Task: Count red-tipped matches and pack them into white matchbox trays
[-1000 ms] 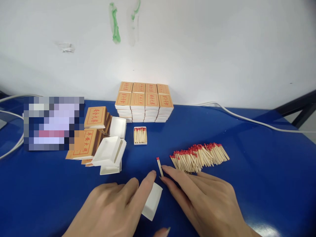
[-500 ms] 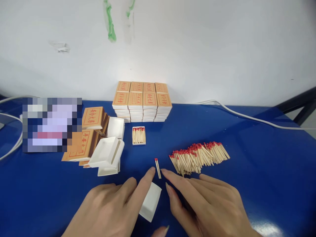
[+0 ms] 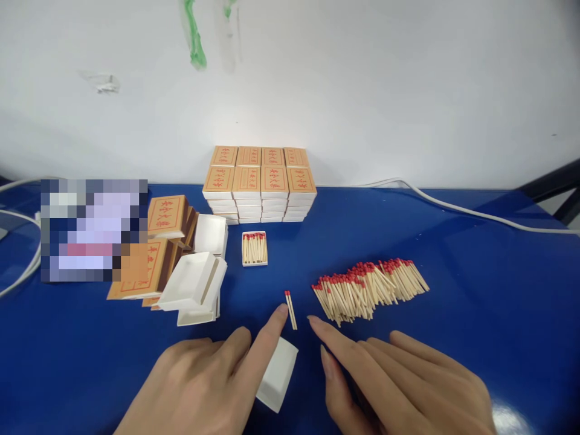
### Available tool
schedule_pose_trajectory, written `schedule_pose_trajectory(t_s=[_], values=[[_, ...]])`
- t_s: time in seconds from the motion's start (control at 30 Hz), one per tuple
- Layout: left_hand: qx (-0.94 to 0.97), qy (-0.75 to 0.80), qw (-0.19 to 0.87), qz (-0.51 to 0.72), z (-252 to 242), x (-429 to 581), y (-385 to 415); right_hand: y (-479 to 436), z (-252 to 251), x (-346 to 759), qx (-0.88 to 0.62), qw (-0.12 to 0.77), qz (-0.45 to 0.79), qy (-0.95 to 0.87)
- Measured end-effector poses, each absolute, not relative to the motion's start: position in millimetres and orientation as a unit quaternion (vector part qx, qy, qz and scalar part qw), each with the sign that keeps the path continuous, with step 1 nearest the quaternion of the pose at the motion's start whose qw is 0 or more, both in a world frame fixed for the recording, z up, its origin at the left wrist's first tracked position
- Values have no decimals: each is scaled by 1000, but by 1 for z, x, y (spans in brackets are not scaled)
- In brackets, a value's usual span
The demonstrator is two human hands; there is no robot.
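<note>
Two red-tipped matches lie side by side on the blue table. Beside them on the left rests the index fingertip of my left hand; that finger is stretched out, the others are bent, and nothing is held. An empty white matchbox tray sits partly hidden under my left index finger. My right hand holds nothing, its index finger pointing forward and its thumb apart, between the two matches and a big pile of matches. Farther back stands a matchbox tray filled with matches.
A block of stacked orange matchboxes stands against the white wall. To the left are orange matchbox sleeves and several stacked empty white trays. A blurred-out object lies at the far left. White cables run along the back.
My right hand has moved right, away from the two matches. My left hand stays almost in place, its thumb no longer in sight. The view has shifted slightly.
</note>
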State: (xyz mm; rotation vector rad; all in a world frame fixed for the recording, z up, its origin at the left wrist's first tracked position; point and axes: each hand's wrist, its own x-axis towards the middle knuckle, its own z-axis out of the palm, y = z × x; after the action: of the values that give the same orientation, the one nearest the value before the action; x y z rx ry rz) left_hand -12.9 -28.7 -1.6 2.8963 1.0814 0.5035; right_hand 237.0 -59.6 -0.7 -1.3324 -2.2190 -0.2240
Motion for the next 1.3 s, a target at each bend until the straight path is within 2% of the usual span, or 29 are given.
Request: schedule_pose_trajectory(t_s=[0.2, 0.87, 1.3], values=[[922, 358, 1, 145, 1, -11, -29, -56, 1, 240, -490, 264, -116, -823], [925, 348, 3, 153, -2, -10, -28, -67, -13, 242, -493, 213, -91, -839], [922, 355, 5, 153, -1, -10, -31, -68, -7, 235, -542, 235, -43, -806]])
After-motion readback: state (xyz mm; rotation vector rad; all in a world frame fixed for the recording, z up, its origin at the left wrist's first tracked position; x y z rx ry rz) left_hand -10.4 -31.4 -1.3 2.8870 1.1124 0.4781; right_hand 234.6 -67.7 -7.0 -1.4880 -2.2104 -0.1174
